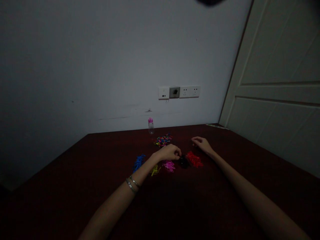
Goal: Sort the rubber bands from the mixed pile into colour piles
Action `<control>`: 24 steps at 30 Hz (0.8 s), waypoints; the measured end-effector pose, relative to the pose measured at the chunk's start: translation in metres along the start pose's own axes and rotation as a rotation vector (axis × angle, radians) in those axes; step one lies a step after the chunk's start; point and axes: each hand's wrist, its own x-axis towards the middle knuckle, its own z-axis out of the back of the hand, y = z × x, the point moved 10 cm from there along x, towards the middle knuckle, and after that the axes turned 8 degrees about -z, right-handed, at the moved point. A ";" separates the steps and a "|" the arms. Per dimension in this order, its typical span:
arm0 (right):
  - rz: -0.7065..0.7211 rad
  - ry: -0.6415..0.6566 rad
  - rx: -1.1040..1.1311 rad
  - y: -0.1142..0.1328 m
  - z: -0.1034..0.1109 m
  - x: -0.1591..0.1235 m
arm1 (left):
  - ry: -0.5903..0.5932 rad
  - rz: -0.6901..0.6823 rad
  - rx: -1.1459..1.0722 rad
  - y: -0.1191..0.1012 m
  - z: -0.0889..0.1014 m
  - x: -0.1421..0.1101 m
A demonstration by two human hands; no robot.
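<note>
My left hand (169, 152) reaches in to the black pile (183, 162), its fingers pinched together at the pile's edge; what is between them is too dark to make out. My right hand (202, 144) rests just behind the red pile (195, 159), thumb and fingers closed together, any held piece too small to see. The piles look like small rubber bands sorted by colour. Under and beside my left arm lie a pink pile (169, 166), a yellow pile (155, 170) and a blue pile (138, 163). Behind my left hand spreads a mixed-colour pile (163, 139).
A clear bottle with a pink top (151, 126) stands near the back edge of the dark red table (100, 160). The wall with a row of sockets (179, 92) rises behind it. A pale panelled door (277, 86) is on the right. The room is dim.
</note>
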 end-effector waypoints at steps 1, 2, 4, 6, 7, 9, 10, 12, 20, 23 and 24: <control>-0.003 -0.001 0.002 0.000 0.000 0.000 | -0.001 0.006 -0.019 0.002 0.000 0.000; -0.004 0.001 0.003 0.001 0.000 -0.001 | -0.001 0.015 -0.042 0.006 0.001 -0.001; -0.004 0.007 0.004 0.001 -0.001 -0.001 | -0.014 0.050 -0.090 0.019 0.005 -0.004; 0.002 0.009 0.004 0.001 -0.001 -0.002 | -0.073 0.109 -0.135 0.041 0.015 -0.013; 0.009 0.008 0.002 0.001 -0.001 -0.002 | -0.124 0.144 -0.155 0.055 0.023 -0.020; 0.029 0.008 -0.008 0.002 -0.001 -0.002 | -0.247 0.207 -0.190 0.086 0.040 -0.039; 0.038 0.011 -0.014 0.002 -0.002 -0.002 | -0.320 0.253 -0.205 0.103 0.049 -0.052; 0.045 0.019 -0.020 0.001 -0.003 -0.001 | -0.473 0.372 -0.231 0.137 0.066 -0.081; 0.060 0.019 -0.066 0.002 -0.004 0.000 | -0.780 0.609 -0.328 0.201 0.076 -0.156; 0.055 0.016 -0.079 0.001 -0.004 0.000 | -0.806 0.627 -0.326 0.206 0.072 -0.161; 0.051 0.015 -0.082 0.001 -0.003 0.000 | -0.814 0.632 -0.322 0.207 0.071 -0.161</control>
